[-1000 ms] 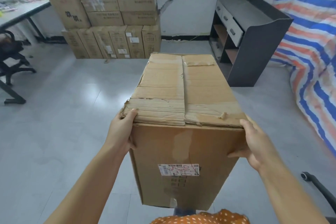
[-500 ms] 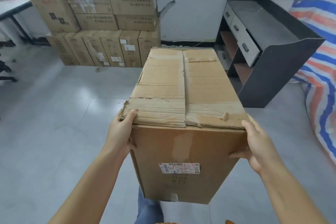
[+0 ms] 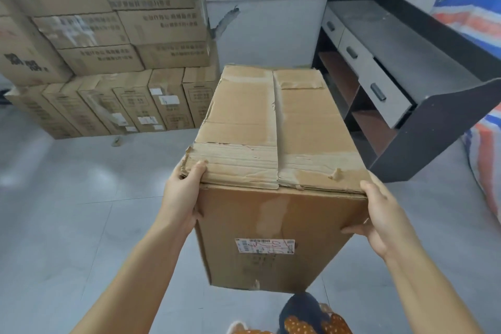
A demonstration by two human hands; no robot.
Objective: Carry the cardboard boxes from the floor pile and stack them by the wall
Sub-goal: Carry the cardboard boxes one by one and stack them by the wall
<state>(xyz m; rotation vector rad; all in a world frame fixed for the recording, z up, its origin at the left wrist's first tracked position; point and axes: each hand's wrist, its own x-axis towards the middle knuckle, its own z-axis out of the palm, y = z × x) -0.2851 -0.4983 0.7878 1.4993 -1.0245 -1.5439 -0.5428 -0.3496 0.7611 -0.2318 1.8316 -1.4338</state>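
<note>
A worn cardboard box point(image 3: 273, 176) is held up in mid-air, clear of the floor, gripped at its near corners by both bare hands. The left hand point(image 3: 181, 198) is clamped on the near left corner, thumb pressed over the frayed top flap; the right hand point(image 3: 379, 214) is wrapped round the near right edge, fingers curled against the front face. A white shipping label point(image 3: 265, 246) with red scribble is stuck low on that front face, and the top flaps are seen torn and stripped of tape.

Below, a pale grey tiled floor point(image 3: 67, 211) is spread out — glossy, with soft light patches on it. Straight ahead and to the left, a stack of boxes point(image 3: 113, 43) is piled against the white wall point(image 3: 271, 8): a row of narrow cartons stood on end at the bottom, flatter ones laid across them higher up. The wall is scuffed, with peeling patches near the pile.

To the right of the held box, a dark cabinet point(image 3: 412, 84) with grey drawers is set against the wall, its open shelves facing the carried load. At the far right edge a striped tarp point(image 3: 477, 8) — blue, orange and white — is draped down to the floor. The box is poised between the stack and the cabinet.
</note>
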